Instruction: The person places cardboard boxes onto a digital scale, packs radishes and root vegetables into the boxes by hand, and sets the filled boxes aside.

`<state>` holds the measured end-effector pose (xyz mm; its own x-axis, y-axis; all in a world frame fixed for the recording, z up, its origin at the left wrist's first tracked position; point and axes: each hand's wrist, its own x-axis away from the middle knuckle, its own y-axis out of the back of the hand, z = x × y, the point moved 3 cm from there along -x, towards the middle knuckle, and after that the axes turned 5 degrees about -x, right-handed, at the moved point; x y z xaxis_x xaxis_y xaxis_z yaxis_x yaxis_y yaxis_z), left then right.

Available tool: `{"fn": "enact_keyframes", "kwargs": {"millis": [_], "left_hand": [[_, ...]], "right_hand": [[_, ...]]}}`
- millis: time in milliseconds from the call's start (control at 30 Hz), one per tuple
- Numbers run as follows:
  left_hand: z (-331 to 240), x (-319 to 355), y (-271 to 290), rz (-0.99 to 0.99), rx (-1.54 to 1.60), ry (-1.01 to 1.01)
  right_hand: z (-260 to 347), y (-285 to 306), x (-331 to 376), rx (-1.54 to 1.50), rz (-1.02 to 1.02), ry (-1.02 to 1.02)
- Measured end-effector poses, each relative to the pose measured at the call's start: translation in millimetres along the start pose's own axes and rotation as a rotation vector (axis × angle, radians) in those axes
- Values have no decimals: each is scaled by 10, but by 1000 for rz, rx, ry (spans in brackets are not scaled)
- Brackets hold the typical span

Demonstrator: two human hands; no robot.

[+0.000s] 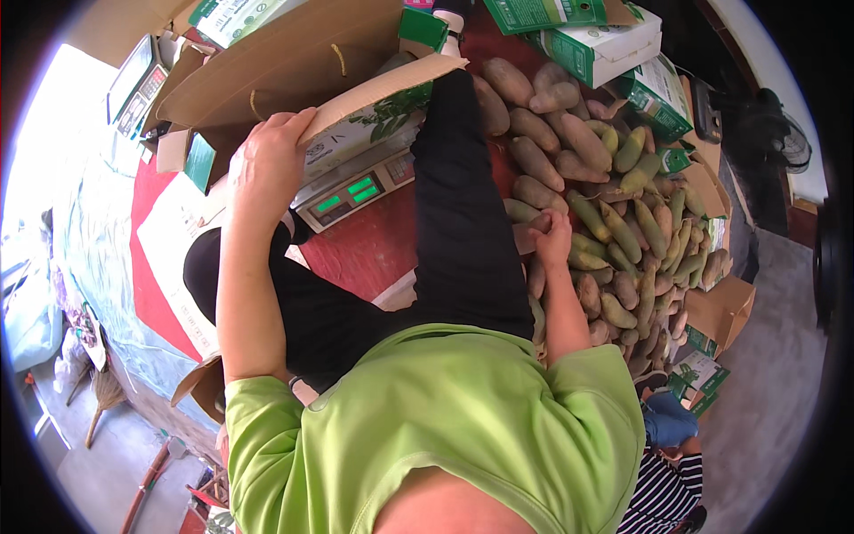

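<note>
My left hand is closed on the raised flap of an open cardboard box, thumb over its edge. The box has yellow cord handles and a printed leafy side, and it rests on a digital scale with lit green displays. My right hand is at the near left edge of a heap of radishes, its fingers closed round the end of a radish beside my thigh. The radishes are long, green to brown and soil-covered. The flap and my left hand hide part of the box's inside.
Green and white cartons stand beyond the heap, with an open brown carton to its right. Another scale is at the far left. Another person in a striped top is at the lower right. A small broom lies lower left.
</note>
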<state>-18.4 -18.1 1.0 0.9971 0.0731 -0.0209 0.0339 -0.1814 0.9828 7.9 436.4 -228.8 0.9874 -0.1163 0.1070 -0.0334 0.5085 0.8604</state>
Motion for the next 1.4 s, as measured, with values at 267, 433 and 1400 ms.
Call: {"fn": "enact_keyframes", "kwargs": {"millis": [267, 433, 1400], "left_hand": [[22, 14, -38, -56, -28, -35], [56, 45, -20, -79, -17, -38], [33, -37, 48, 64, 25, 5]], "right_hand": [[999, 1030, -558, -286, -277, 298], [2153, 1648, -952, -477, -414, 546], [1978, 741, -1406, -558, 104, 409]]}}
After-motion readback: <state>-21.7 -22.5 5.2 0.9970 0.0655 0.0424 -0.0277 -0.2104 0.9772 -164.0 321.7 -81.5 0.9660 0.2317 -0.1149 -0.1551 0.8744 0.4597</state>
